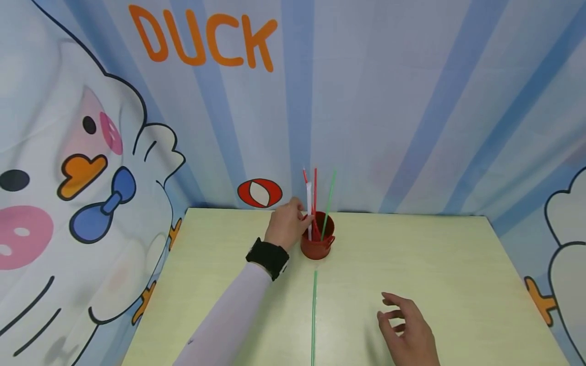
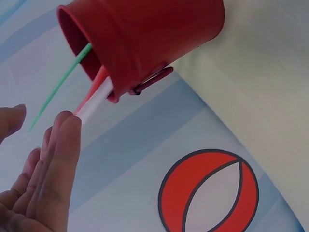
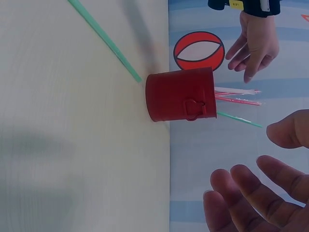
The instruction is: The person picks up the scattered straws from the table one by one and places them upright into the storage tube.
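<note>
A red bucket (image 1: pixel 316 250) stands near the back edge of the table, with red straws (image 1: pixel 315 190), a green straw (image 1: pixel 328 203) and a white straw (image 1: pixel 309 203) leaning up out of it. My left hand (image 1: pixel 286 223) is at the bucket's left side, fingertips close to the white straw. In the left wrist view its thumb and fingers (image 2: pixel 55 154) are apart, with no straw between them. Over the table at front right, my right hand (image 1: pixel 407 330) hovers with loosely bent fingers (image 3: pixel 251 193) and holds nothing. Another green straw (image 1: pixel 314 315) lies lengthwise in front of the bucket.
The pale yellow table (image 1: pixel 412 254) meets a striped blue cloth backdrop (image 1: pixel 348 101) at its back edge. Printed duck figures show on the cloth at both sides. A black band (image 1: pixel 267 258) wraps my left wrist.
</note>
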### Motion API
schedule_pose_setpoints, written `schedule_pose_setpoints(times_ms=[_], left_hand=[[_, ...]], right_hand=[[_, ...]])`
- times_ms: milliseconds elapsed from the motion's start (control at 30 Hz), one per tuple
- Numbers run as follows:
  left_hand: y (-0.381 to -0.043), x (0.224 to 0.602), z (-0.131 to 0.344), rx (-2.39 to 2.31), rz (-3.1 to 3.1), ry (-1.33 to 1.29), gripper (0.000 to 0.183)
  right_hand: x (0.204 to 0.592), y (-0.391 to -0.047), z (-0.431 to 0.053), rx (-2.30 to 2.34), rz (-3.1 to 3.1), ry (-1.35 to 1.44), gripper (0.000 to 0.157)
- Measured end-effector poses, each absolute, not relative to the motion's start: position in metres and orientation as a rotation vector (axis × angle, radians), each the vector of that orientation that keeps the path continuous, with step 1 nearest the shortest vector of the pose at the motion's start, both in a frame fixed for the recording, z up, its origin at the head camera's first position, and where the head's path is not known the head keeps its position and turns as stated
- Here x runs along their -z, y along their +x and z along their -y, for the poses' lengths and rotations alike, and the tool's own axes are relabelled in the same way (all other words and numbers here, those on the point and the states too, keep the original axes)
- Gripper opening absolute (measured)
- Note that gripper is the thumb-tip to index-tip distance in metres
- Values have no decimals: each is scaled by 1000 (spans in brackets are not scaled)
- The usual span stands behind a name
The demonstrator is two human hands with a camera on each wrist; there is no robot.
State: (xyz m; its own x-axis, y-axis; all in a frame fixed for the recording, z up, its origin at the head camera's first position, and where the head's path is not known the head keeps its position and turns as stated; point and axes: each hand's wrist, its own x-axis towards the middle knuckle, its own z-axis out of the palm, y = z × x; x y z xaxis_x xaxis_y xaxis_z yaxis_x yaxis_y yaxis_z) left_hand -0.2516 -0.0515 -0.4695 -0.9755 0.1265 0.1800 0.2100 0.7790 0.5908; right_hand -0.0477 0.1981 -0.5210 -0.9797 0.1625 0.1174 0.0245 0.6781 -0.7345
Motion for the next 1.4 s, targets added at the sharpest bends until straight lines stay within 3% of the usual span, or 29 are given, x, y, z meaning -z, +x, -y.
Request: schedule_pose_setpoints(times_ms=[767, 1400], left_hand=[[-177, 439, 106, 880, 2628, -210, 28], [-115, 481, 131, 753, 2698, -117, 30]], right_hand=[[520, -47, -194, -1206, 2710, -134, 35], [526, -48, -186, -1234, 2718, -57, 34]])
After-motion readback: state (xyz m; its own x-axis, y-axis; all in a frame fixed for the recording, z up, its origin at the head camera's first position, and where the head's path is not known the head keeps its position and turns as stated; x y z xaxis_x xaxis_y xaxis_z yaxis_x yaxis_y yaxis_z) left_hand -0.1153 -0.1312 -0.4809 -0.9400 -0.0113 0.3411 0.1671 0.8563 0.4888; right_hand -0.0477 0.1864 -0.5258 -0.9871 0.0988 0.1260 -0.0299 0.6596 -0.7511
